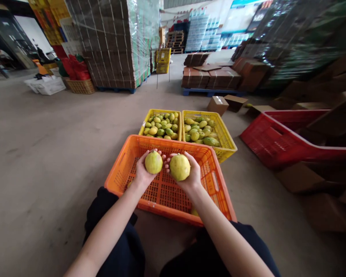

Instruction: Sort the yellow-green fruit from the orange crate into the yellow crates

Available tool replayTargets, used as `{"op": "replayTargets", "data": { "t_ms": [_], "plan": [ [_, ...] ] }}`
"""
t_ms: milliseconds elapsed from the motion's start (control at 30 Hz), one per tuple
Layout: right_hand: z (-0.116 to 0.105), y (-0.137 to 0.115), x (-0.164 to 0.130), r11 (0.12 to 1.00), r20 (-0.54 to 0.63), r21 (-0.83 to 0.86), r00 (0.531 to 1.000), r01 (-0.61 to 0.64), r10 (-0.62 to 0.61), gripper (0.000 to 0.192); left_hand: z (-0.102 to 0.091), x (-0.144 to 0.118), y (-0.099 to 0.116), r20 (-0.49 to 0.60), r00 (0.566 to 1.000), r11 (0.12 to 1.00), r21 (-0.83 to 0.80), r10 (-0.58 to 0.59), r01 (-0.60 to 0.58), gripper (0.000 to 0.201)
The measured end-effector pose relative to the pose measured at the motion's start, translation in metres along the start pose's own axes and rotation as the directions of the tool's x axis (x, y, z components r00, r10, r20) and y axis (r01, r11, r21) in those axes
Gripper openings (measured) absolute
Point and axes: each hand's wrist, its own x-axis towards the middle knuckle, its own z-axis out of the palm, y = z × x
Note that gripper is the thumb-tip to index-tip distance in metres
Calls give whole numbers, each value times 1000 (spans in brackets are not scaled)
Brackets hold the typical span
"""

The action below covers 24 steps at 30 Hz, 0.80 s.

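Over the orange crate [161, 194], my left hand [141, 174] cups a round yellow-green papaya [153, 162] from below, fingers curled around it. My right hand [194, 176] grips a slightly larger, yellower papaya [180, 167] in the same way. The two hands are side by side, with a small gap between the fruits. Low in the crate, near its front wall, part of another yellow fruit [194, 211] shows beside my right forearm. Behind the orange crate stand a left yellow crate [139, 132] and a right yellow crate [227, 144], both filled with green and yellow papayas.
A red crate [265, 142] stands to the right, with cardboard boxes [302, 177] around it. Flattened cartons [210, 77] lie on a blue pallet [202, 92] farther back. A tall wrapped stack [109, 46] rises at back left. Concrete floor [46, 154] stretches out on the left.
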Motion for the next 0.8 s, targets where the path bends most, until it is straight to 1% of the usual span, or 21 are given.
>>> {"op": "replayTargets", "data": {
  "t_ms": [100, 200, 300, 367, 467, 533, 633, 700, 800],
  "plan": [
    [3, 3, 3, 1000, -26, 13, 999, -28, 29, 26, 0, 3, -7, -33, 999, 1000, 5, 26, -26, 20],
    [3, 4, 5, 998, -61, 26, 997, -50, 52, 26, -1, 3, -9, -37, 999, 1000, 2, 0, 0, 19],
    [0, 3, 6, 997, -86, 58, 994, -58, 62, 26, 0, 0, -6, -40, 999, 1000, -12, -13, 13, 25],
    [-2, -1, 6, 995, -86, 96, 995, -38, 46, 29, 2, -2, -4, -5, 1000, 1000, -23, 1, -1, 29],
    [-5, -10, 6, 989, -89, 150, 996, -5, 18, 33, 4, -4, 1, 104, 994, 999, -18, 41, -39, 35],
    [-8, -16, 6, 986, -77, 166, 997, 11, 1, 34, 4, -3, 3, 138, 989, 999, -10, 49, -48, 37],
    [-12, -20, 8, 983, -21, 182, 1000, 19, -15, 33, 2, -2, 5, 102, 995, 1000, -11, -5, 7, 40],
    [-12, -21, 9, 980, 9, 197, 999, 31, -34, 33, 2, -2, 4, 68, 997, 997, -64, -32, 37, 39],
    [-10, -17, 10, 971, -13, 222, 996, 89, -88, 30, 5, -1, 0, 51, 998, 982, -186, 22, -13, 37]
  ]
}}
